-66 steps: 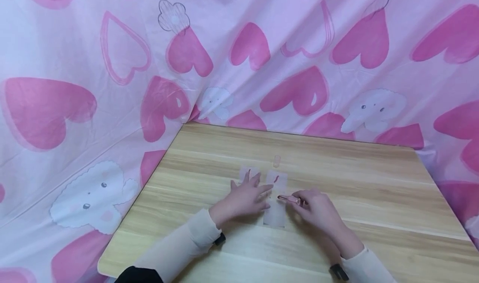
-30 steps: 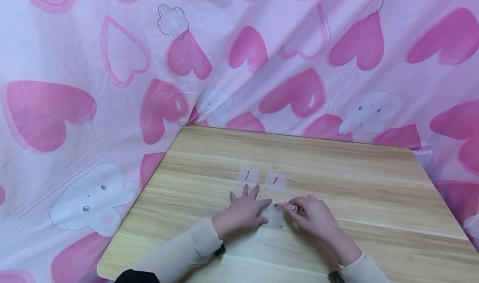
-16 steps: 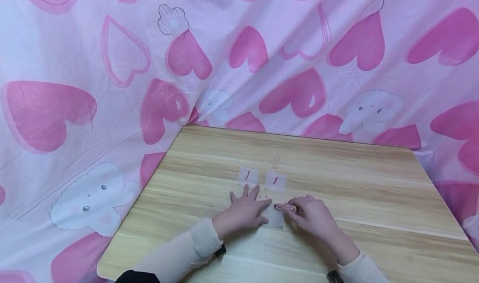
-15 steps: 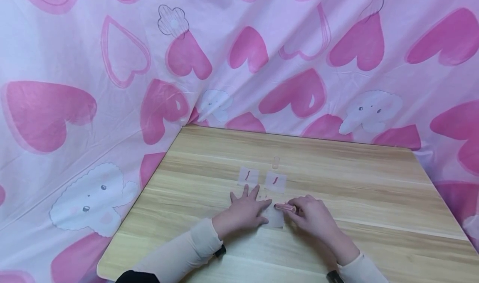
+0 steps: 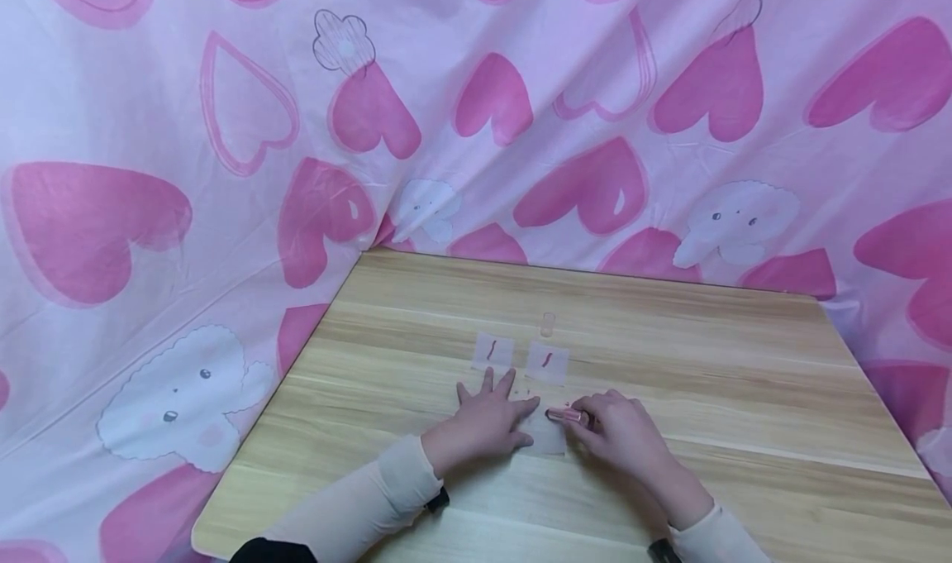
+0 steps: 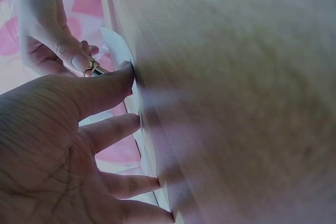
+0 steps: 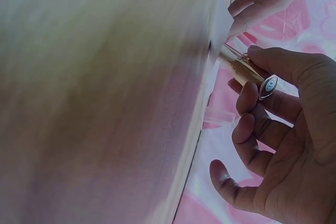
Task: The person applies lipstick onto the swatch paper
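In the head view my left hand [image 5: 479, 422] lies palm down with fingers spread, its fingertips on a small pale paper square [image 5: 549, 441] and on the table beside it. My right hand [image 5: 625, 427] pinches a lipstick [image 5: 568, 416] between thumb and fingers, its dark red tip pointing left, right at that paper. The right wrist view shows the lipstick's gold tube [image 7: 245, 74] and the round label on its base. Beyond my hands lie two more paper squares, a left one [image 5: 493, 350] and a right one [image 5: 548, 364], each bearing a wavy red stroke.
A clear cap [image 5: 548, 324] stands or lies behind the right paper square. The wood-grain table [image 5: 706, 364] meets a pink heart-patterned cloth [image 5: 580, 191] hung along its back and left sides.
Both hands have come slightly nearer the body since the earliest frame, uncovering the left square's red stroke. In the last second the lipstick tip shifts only slightly nearer; my left hand stays put.
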`<state>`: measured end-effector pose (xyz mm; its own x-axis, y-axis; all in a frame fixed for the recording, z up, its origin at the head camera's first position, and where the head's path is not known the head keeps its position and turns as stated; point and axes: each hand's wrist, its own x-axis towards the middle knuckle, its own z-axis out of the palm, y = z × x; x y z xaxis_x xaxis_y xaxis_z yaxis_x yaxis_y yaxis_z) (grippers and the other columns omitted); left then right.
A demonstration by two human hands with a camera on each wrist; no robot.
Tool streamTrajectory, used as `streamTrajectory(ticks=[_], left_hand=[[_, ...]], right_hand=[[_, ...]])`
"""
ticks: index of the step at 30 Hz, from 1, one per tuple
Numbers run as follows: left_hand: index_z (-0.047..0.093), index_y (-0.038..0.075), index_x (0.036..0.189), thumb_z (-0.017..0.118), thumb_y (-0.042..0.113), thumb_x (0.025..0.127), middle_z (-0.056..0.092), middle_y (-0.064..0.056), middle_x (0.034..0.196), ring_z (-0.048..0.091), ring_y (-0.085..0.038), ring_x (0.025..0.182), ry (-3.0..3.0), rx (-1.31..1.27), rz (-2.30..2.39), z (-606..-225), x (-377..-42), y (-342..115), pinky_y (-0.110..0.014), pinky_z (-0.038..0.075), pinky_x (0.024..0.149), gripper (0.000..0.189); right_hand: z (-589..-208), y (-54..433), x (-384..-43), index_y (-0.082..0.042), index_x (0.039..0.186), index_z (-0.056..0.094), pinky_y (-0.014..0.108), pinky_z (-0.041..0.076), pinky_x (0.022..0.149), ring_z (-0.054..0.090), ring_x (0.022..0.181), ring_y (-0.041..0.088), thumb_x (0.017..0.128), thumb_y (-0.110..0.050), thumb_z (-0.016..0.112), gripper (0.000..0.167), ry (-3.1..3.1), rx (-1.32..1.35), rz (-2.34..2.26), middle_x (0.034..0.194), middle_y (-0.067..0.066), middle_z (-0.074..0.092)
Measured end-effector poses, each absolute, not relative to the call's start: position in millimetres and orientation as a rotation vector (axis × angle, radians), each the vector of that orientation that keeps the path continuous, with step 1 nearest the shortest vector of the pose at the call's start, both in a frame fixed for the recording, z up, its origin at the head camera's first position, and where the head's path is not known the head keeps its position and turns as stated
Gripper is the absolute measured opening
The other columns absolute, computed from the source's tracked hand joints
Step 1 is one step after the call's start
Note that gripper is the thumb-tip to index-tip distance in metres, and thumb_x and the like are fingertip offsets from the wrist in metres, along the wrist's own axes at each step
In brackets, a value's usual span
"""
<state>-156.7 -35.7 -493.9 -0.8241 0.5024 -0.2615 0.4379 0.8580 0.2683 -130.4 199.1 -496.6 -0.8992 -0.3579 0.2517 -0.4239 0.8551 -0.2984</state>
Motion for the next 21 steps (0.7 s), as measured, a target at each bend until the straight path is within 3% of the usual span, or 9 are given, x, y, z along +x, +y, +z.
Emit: streamTrajectory(ticks=[21], left_hand=[[0.049,0.042,0.148,0.067,0.056,0.090,0.023,-0.014,0.165,0.019,-0.052,0.146,2.724,0.695,0.246,-492.7,-155.8,-34.6,-0.085,0.022,0.097,0.062]], right_hand=[[-490.5,196.2,-124.1,-0.025,0.086,0.074,0.023,0.037,0.056,0.044,0.065,0.001,0.084,-0.036,0.081,0.013,-2.893,0.640,0.548,0.066,-0.025,0.049]])
